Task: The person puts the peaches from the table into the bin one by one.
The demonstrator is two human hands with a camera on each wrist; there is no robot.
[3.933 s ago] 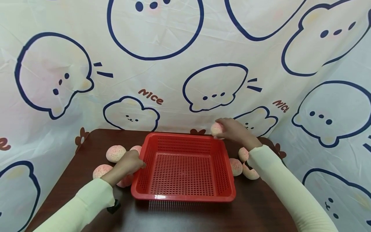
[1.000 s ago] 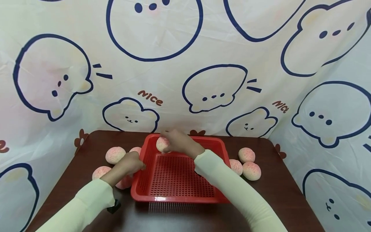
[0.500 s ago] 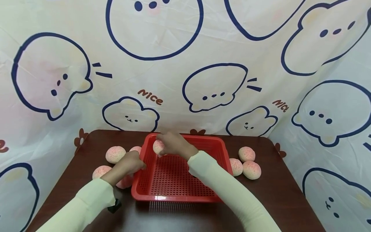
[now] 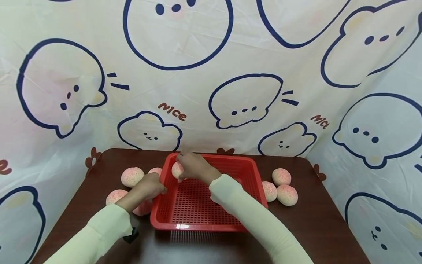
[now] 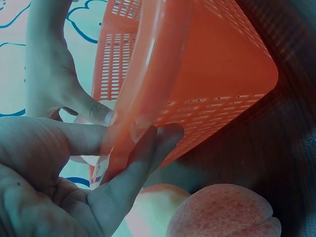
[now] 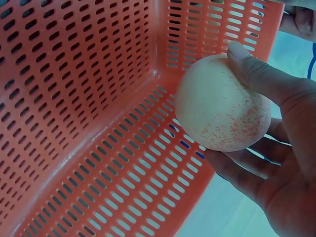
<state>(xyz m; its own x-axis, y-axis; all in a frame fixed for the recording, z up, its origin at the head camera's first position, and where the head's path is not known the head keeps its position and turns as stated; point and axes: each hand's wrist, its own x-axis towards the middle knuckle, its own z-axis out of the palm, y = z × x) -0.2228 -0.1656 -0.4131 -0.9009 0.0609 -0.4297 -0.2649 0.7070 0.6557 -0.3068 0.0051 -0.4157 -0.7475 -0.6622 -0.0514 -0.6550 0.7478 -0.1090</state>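
A red perforated plastic basket (image 4: pixel 207 228) stands in the middle of the dark table. My left hand (image 4: pixel 150 186) pinches its left rim between thumb and fingers, as the left wrist view shows. Inside the basket's back left corner, my right hand (image 4: pixel 197 167) grips a pale peach (image 6: pixel 222 103) with pink speckles, thumb on one side and fingers on the other. In the right wrist view the basket wall (image 6: pixel 79 64) is close beside that peach, and the peach appears held above the basket's floor.
Several peaches (image 4: pixel 132 177) lie left of the basket, partly hidden by my left hand and forearm. To the right, more peaches (image 4: pixel 287 195) sit in a cluster. A patterned cloth (image 4: pixel 194 91) hangs behind the brown table (image 4: pixel 316 223).
My right hand has carried the peach from behind the basket's back right corner leftward to its back left corner, creeping further left lately. My left hand stays on the rim.
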